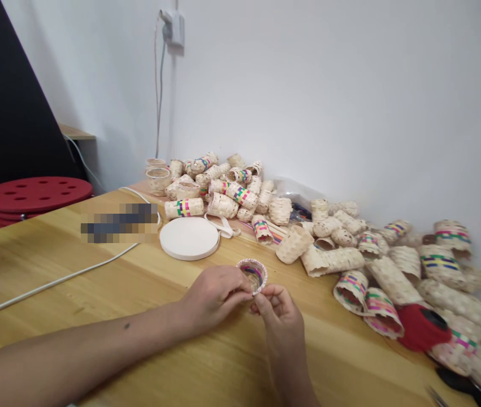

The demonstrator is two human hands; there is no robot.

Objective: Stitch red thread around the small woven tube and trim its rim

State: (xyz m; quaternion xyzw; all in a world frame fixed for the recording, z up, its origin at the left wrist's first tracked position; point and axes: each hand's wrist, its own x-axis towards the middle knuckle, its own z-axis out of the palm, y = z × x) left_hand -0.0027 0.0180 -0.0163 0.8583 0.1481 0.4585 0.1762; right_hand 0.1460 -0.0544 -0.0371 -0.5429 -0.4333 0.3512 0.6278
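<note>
A small woven basket (254, 275) with a pink-and-white wrapped rim is held up over the table, its open mouth tilted toward me. Coloured strips show on its inner wall. My left hand (219, 294) is closed around its left side, thumb near the lower rim. My right hand (280, 316) pinches at the lower right of the rim with thumb and forefinger. Whether a thread or strip is between those fingertips is too small to tell. Beyond my hands lies a roll of white ribbon (189, 238), its loose end trailing right.
Many woven baskets (332, 261) are heaped along the wall and down the right side. Among them sits a red spool-like object (420, 328). A white cable (62, 280) crosses the wooden table (147, 362) at left. A red stool (37, 195) stands beyond the edge.
</note>
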